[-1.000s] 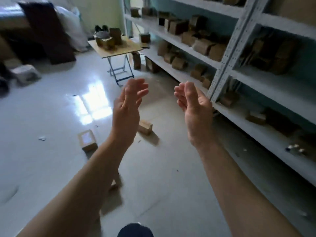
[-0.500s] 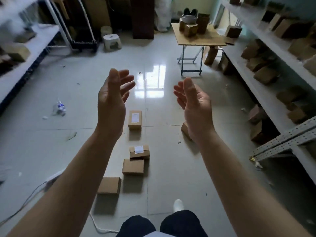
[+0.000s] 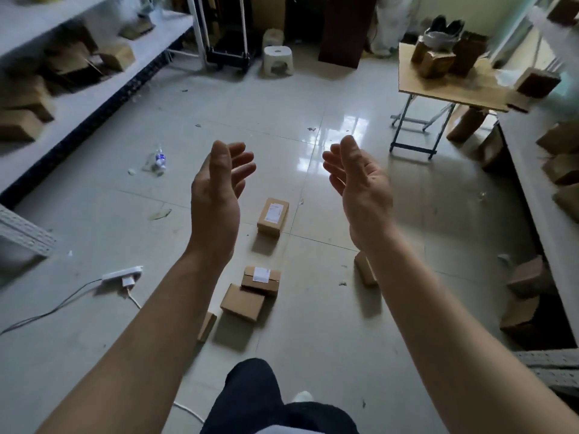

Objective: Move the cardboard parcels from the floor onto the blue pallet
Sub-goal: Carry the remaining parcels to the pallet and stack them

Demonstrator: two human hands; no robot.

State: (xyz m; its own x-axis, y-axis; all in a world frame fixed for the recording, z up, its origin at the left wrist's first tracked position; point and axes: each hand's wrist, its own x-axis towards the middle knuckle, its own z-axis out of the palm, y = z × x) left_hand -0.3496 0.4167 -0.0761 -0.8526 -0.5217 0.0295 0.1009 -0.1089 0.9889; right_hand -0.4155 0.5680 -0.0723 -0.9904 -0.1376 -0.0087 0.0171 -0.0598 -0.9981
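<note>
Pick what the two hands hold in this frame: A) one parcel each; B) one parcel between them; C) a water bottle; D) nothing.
D: the left hand and the right hand are raised with fingers open and empty, while the parcels lie on the floor.

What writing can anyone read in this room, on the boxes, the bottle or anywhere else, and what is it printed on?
No text here can be read.
White label on the far parcel: print too small and blurred to read.
White label on the nearer parcel: blurred, unreadable.
Blue band on the bottle: too small to read.
</note>
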